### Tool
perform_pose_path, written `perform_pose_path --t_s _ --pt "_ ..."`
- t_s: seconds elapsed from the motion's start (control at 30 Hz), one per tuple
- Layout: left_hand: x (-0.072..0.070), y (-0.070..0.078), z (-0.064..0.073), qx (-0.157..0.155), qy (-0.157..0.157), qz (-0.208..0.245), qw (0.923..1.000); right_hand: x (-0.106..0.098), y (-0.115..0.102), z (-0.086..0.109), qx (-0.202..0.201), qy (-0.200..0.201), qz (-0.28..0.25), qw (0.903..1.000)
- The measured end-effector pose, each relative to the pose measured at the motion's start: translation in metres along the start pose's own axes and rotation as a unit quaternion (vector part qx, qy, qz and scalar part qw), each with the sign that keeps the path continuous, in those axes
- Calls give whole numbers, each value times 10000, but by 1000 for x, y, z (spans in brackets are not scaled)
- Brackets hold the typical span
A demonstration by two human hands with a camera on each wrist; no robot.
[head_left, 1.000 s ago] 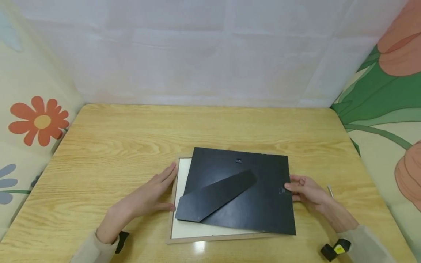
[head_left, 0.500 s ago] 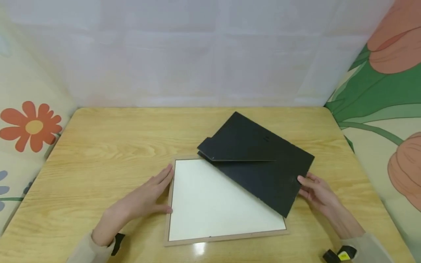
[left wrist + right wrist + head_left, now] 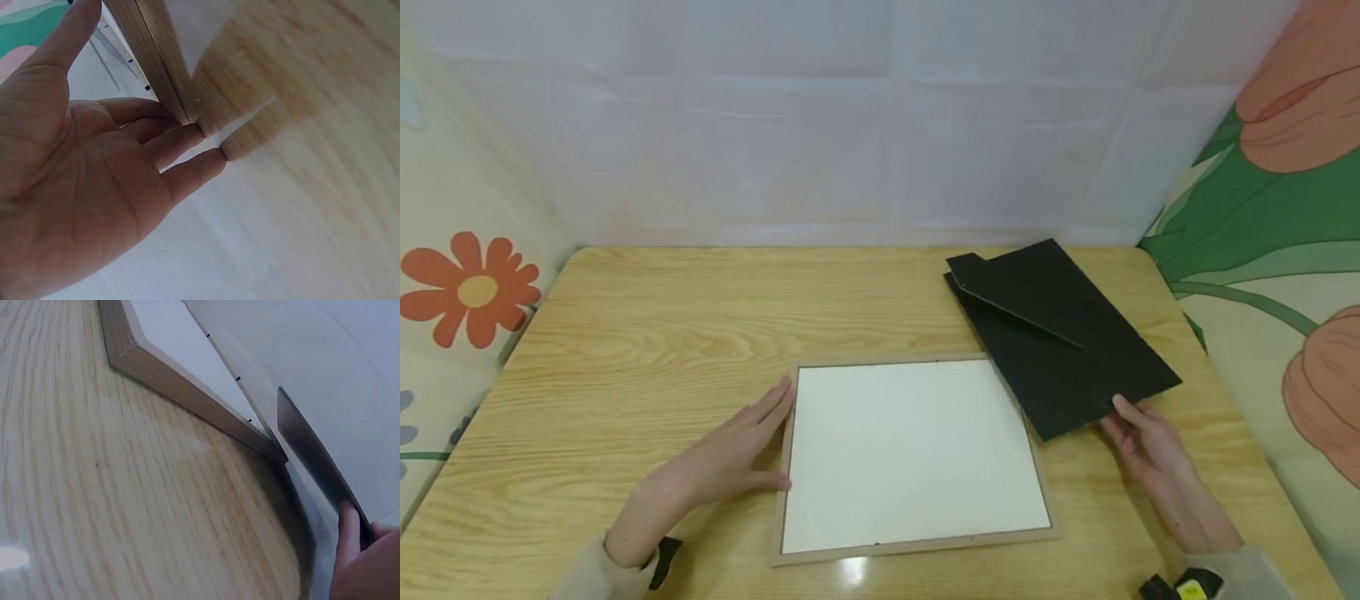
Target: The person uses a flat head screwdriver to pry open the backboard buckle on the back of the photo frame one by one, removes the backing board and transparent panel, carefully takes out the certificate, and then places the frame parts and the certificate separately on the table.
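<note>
A light wooden picture frame [image 3: 917, 547] lies face down on the table, with a white sheet [image 3: 910, 458] showing inside its rim. Along its left side rests my left hand [image 3: 730, 458], fingertips and thumb touching the wood; the left wrist view shows those fingers extended against the frame's side [image 3: 140, 44]. My right hand [image 3: 1161, 458] pinches the edge of a black frame backing board [image 3: 1075, 308], thumb on top and fingers underneath. The board is raised and tilted beyond the frame's right corner, its easel leg [image 3: 973, 271] folded partly out. In the right wrist view, the board [image 3: 312, 450] appears nearly edge-on.
The wood-grain table [image 3: 662, 317] extends around the frame. A white cloth [image 3: 760, 125] hangs behind its far edge, with flower-patterned panels [image 3: 467, 333] on both sides. A black strap with a yellow patch [image 3: 1191, 589] sits at the right wrist.
The right hand has lifted the backing board off the frame and carried it right and away, turning it as it goes. The white sheet is uncovered. The left hand has stayed at the frame's side.
</note>
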State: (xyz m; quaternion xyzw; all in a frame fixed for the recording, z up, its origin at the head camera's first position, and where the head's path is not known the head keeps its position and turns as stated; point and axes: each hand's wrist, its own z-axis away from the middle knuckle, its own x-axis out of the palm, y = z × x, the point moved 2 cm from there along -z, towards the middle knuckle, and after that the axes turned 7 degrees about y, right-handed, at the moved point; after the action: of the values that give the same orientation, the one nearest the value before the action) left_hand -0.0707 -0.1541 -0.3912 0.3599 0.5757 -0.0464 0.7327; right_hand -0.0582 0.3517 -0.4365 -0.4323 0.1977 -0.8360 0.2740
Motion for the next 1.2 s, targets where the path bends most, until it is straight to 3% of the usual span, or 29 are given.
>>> perform_pose_path --t_s 0.23,0.43,0.7,0.97,1.1,1.2 --pt "0 -2 1 -67 -19 -64 10000 -5 -4 -3 69 14 -1051 9944" --pt "-1 -4 0 4 12 -46 10000 -3 -10 -5 141 136 -1394 9900" --pt "-1 -3 0 5 -11 -6 10000 4 -18 -9 265 259 -1337 9903" --pt "1 -3 -1 25 -5 -12 10000 3 -29 -10 372 -143 -1155 9925" --pt "2 -4 -2 41 -9 -33 10000 0 -38 -8 789 18 -1022 9916" --pt "3 -3 -3 37 -6 -42 10000 -4 -46 -8 960 -53 -557 9938"
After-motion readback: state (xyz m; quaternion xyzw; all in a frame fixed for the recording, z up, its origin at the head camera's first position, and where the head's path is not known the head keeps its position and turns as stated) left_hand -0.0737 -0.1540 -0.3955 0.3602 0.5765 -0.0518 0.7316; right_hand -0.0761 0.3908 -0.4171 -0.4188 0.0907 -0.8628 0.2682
